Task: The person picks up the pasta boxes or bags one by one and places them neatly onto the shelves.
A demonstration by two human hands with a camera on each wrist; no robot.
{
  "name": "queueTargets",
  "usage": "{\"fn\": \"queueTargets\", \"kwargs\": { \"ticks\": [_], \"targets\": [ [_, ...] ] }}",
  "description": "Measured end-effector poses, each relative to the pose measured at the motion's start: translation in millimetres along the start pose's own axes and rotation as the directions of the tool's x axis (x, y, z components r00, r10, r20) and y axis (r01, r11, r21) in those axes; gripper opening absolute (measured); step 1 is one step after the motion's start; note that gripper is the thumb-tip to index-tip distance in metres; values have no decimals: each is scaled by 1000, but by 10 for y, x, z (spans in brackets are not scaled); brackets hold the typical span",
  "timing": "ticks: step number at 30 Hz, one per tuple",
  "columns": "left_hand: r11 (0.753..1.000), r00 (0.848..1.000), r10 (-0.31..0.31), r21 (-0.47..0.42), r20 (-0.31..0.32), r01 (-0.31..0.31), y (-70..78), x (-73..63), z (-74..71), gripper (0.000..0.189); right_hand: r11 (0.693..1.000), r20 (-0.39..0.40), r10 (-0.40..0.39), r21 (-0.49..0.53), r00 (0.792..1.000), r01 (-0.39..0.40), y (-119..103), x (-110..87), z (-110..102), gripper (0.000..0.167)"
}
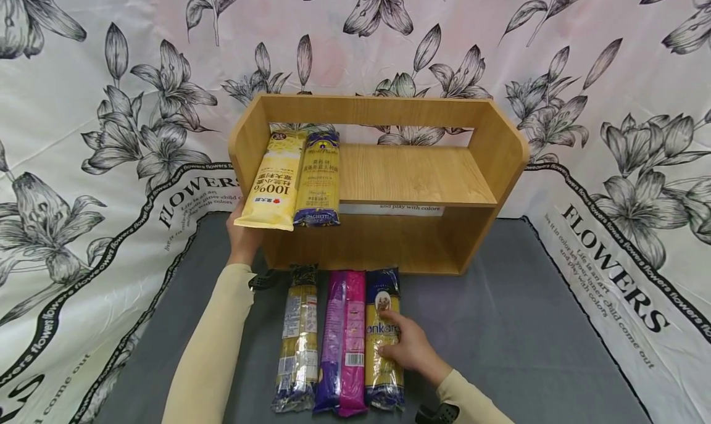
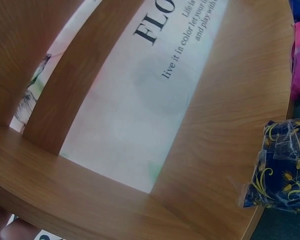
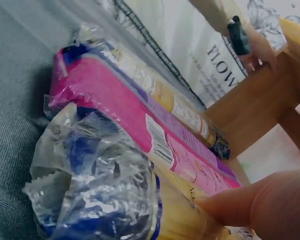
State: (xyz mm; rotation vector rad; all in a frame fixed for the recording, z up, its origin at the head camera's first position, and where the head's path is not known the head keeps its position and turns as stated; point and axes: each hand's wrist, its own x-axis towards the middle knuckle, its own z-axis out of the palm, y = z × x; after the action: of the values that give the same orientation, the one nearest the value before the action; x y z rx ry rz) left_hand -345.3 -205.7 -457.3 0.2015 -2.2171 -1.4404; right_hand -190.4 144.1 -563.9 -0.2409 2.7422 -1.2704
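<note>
One right hand (image 1: 411, 344) rested with fingers parted on a yellow-and-blue packet (image 1: 384, 373), pinching or not unclear, beside a pink-and-purple packet (image 1: 343, 344) on the table (image 1: 533, 344), left hand (image 1: 244, 242) at the wooden shelf (image 1: 416, 172), fingers mostly hidden.

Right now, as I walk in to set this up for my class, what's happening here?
A person's right hand grips a yellow-and-blue packet in front of a wooden shelf; the left hand is at the shelf's left side. Beside the gripped packet lie a pink-and-purple packet and a see-through packet. A pale yellow packet and a spaghetti packet sit on the upper tier.
</note>
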Motion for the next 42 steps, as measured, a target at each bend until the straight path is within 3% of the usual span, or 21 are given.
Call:
{"fn": "queueTargets", "kwargs": {
  "ticks": [4, 9, 12, 19, 25, 29, 36, 42],
  "targets": [
    [1000, 1000, 11, 25, -1, -11, -9, -5, -1, 44, 992, 0, 42, 120, 999, -41, 78, -17, 0, 69],
    [1000, 1000, 8, 23, 7, -8, -47, 1, 11, 49, 940, 29, 111, 322, 993, -114, 166, -76, -28, 72],
    [1000, 1000, 9, 16, 16, -9, -53, 0, 19, 50, 914, 43, 125, 383, 991, -132, 192, -127, -59, 73],
    [999, 1000, 8, 37, 13, -8, -41, 7, 12, 49, 899, 64, 142, 409, 988, -156, 215, -253, -197, 75],
    [1000, 1000, 8, 29, 10, -9, -43, 10, -8, 50, 861, 80, 169, 473, 982, -187, 243, -374, -349, 75],
    [999, 1000, 15, 28, 5, -16, -39, 13, -16, 49, 852, 82, 185, 482, 979, -201, 257, -433, -481, 74],
    [1000, 1000, 4, 15, 18, -4, -37, 18, -11, 50, 830, 134, 207, 501, 969, -246, 232, -567, -783, 78],
    [998, 1000, 18, 64, 7, -19, -34, 24, -9, 49, 813, 165, 167, 535, 972, -230, 109, -674, -1128, 79]
  ]
}}
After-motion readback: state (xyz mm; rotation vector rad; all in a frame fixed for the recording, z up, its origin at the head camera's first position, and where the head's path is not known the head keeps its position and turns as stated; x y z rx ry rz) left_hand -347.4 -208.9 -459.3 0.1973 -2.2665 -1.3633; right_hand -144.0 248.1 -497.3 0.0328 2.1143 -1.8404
